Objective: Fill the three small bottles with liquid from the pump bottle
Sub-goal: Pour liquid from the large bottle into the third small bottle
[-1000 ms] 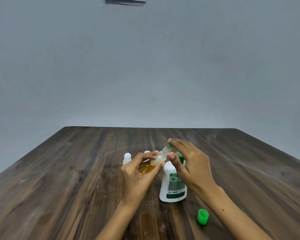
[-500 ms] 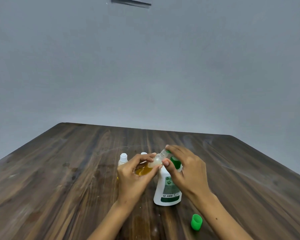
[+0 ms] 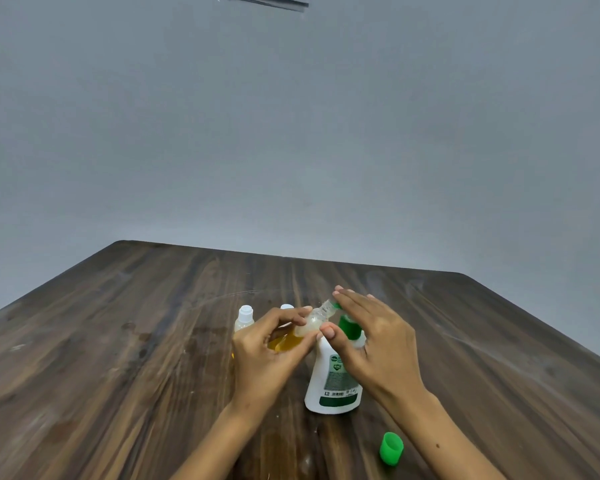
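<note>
2 hands [image 3: 326, 348]: left pinches tilted clear plastic bottle [image 3: 309, 325], right flat on green pump [image 3: 350, 326].

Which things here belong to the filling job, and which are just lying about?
Job: pump bottle; tilted small bottle gripped by left hand; right hand on pump; two small bottles behind.
Lying about: green cap; table.

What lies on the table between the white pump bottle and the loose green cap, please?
Nothing: in the head view, only bare wooden table separates the pump bottle from the green cap.
</note>
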`<move>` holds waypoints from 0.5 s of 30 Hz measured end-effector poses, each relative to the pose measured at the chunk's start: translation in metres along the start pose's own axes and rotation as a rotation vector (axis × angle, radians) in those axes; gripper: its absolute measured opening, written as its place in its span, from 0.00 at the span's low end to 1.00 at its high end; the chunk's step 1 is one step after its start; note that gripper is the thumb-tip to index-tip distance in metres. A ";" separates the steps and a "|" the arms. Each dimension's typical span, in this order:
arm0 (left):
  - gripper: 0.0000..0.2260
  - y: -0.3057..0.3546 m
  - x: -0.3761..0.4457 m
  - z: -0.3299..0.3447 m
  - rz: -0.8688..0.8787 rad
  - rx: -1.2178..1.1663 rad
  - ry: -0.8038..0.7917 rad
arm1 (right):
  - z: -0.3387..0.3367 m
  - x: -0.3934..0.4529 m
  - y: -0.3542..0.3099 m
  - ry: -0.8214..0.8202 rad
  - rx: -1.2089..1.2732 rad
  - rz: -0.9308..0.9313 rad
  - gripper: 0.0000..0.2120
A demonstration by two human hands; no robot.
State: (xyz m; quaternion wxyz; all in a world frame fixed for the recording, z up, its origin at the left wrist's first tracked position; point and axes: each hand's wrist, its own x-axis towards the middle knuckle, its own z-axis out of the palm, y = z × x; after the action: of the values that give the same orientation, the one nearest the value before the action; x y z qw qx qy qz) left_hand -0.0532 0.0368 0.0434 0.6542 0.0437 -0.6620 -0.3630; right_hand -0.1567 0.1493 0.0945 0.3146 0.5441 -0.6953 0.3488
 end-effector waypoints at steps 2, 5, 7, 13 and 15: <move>0.11 -0.001 0.000 0.001 -0.001 -0.002 -0.001 | -0.004 0.004 0.002 -0.011 0.003 -0.011 0.38; 0.10 0.000 -0.001 0.001 -0.018 -0.010 0.012 | -0.008 0.011 0.002 -0.006 0.006 -0.018 0.38; 0.09 0.002 0.000 0.000 -0.013 -0.005 0.013 | -0.004 0.009 0.001 0.012 0.011 -0.001 0.38; 0.09 0.000 -0.001 0.000 -0.022 0.006 -0.030 | 0.000 0.001 0.001 -0.010 -0.010 0.012 0.39; 0.09 0.001 -0.002 0.000 -0.010 0.022 -0.027 | -0.007 0.007 0.001 -0.019 -0.033 -0.016 0.39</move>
State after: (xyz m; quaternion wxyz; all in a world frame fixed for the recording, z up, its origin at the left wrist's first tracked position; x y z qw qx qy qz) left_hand -0.0529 0.0384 0.0423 0.6427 0.0493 -0.6746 -0.3597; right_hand -0.1583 0.1514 0.1038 0.3196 0.5476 -0.6996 0.3295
